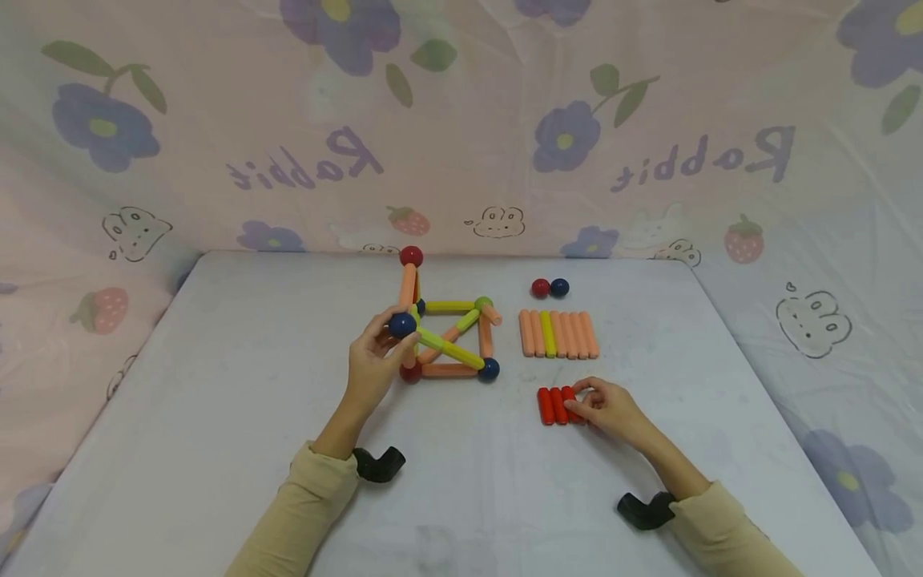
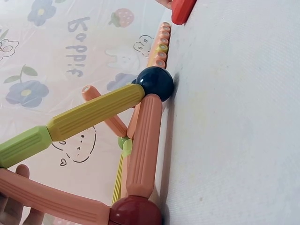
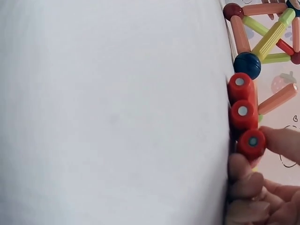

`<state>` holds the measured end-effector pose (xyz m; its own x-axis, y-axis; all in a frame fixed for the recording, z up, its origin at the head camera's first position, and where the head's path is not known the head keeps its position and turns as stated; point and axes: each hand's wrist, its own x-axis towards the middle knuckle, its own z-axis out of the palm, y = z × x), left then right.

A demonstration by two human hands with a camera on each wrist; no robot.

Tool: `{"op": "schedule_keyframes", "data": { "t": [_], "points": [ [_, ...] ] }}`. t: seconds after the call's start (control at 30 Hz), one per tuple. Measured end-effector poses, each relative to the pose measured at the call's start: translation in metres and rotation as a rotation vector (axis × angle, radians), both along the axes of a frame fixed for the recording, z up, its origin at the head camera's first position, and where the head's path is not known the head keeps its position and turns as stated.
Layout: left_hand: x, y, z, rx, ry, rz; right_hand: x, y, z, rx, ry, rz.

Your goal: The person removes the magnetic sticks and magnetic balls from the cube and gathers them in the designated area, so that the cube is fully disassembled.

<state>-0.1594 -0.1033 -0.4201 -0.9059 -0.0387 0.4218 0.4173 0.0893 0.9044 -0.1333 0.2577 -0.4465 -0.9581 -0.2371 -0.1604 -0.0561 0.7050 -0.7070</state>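
Observation:
A frame of magnetic rods and balls stands on the table, with peach, yellow and light green rods. My left hand [image 1: 371,365] holds its raised front corner, thumb and fingers about a blue ball [image 1: 402,325]. In the left wrist view, a curved peach rod [image 2: 56,199] runs from the fingers to a dark red ball [image 2: 136,212]. A yellow rod [image 2: 96,111] slopes to another blue ball [image 2: 155,84] on the table. To the right, three short red rods [image 1: 554,406] lie side by side. My right hand [image 1: 607,410] pinches the rightmost red rod [image 3: 251,144] between thumb and fingers.
Behind the red rods lies a row of several peach rods [image 1: 577,335] with one yellow rod [image 1: 548,334] among them. Farther back, a loose red ball [image 1: 541,288] and a blue ball [image 1: 559,288] touch. A patterned cloth [image 1: 461,120] hangs behind the white table [image 1: 216,361].

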Motion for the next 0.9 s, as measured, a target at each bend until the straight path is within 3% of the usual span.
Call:
{"op": "schedule_keyframes", "data": {
  "t": [0.2,0.37,0.67,0.9],
  "points": [
    [-0.001,0.000,-0.001,-0.004,0.007,-0.005,-0.006,-0.001,0.011,0.087,0.041,-0.008],
    [-0.001,0.000,-0.001,-0.013,-0.004,0.006,-0.020,-0.011,0.025,0.043,0.092,0.005],
    [-0.001,-0.001,-0.001,-0.014,-0.004,0.006,-0.064,-0.050,0.039,-0.045,0.161,0.048],
    [-0.001,-0.001,-0.001,-0.012,-0.010,0.011,-0.095,-0.088,0.040,-0.041,0.140,0.067]
  ]
}}
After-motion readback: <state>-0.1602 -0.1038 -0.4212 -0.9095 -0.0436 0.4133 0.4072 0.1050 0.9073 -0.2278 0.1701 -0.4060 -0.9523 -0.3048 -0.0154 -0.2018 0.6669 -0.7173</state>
